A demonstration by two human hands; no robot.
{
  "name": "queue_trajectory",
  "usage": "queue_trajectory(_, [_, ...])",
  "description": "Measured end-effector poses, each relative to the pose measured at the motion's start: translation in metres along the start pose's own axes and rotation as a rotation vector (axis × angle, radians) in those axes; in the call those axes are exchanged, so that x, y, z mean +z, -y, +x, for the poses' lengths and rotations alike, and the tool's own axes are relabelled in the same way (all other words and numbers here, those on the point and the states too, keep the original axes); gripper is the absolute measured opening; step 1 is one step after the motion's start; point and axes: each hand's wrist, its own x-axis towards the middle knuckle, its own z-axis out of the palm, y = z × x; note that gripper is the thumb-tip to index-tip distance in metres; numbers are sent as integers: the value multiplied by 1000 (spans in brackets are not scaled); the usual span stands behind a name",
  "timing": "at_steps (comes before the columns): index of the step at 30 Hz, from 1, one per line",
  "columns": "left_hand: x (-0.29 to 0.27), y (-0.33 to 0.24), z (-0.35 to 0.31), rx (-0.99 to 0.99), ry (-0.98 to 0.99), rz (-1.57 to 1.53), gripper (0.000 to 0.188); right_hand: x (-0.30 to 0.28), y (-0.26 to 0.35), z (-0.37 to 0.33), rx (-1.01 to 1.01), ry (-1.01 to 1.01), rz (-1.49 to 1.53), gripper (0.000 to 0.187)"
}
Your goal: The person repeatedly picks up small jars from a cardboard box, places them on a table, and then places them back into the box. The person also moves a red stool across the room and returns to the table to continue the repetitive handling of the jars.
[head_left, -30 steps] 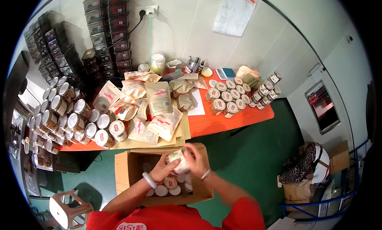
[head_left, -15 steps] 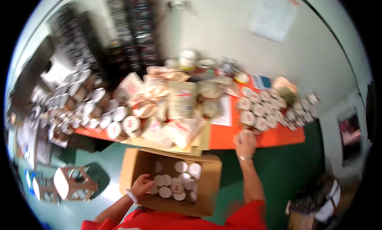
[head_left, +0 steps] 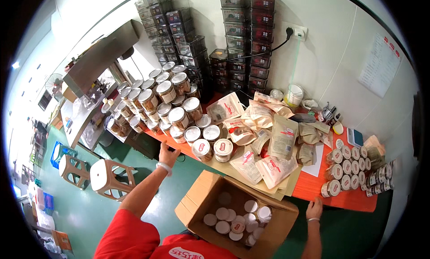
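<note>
My left hand (head_left: pixel 168 155) reaches forward to the near edge of the orange table, fingers apart and nothing visible in it. Just beyond it stand large clear jars with silver lids (head_left: pixel 178 118), stacked in tiers; two jars with printed white lids (head_left: pixel 202 149) are at their near right end. Below the table edge, my right hand (head_left: pixel 314 208) hangs beside the box, seemingly empty, its fingers loosely bent. In front of my body is an open cardboard box (head_left: pixel 197 200), holding several white-lidded jars (head_left: pixel 238 226). More small jars (head_left: pixel 345 166) stand in rows at the table's right end.
Paper pouches (head_left: pixel 273 169) are heaped mid-table, above the box. Stacks of dark plastic boxes (head_left: pixel 236 39) line the wall. Brown plastic stools (head_left: pixel 109 174) stand on the green floor at left. A small scale (head_left: pixel 354 137) and a white tub (head_left: pixel 294 95) sit at the back.
The view has swung left. My left hand has left the box and moved to the table edge by the large jars. My right hand has drawn back from the small jars.
</note>
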Motion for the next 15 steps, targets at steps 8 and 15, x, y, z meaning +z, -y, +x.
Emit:
queue_trajectory(8, [61,2,131,199,-221,42,110,74,149,-116,36,563,252,23])
queue_trajectory(15, [66,-23,129,343,-298,168,94,221,194,-171,-170,954,-100,53])
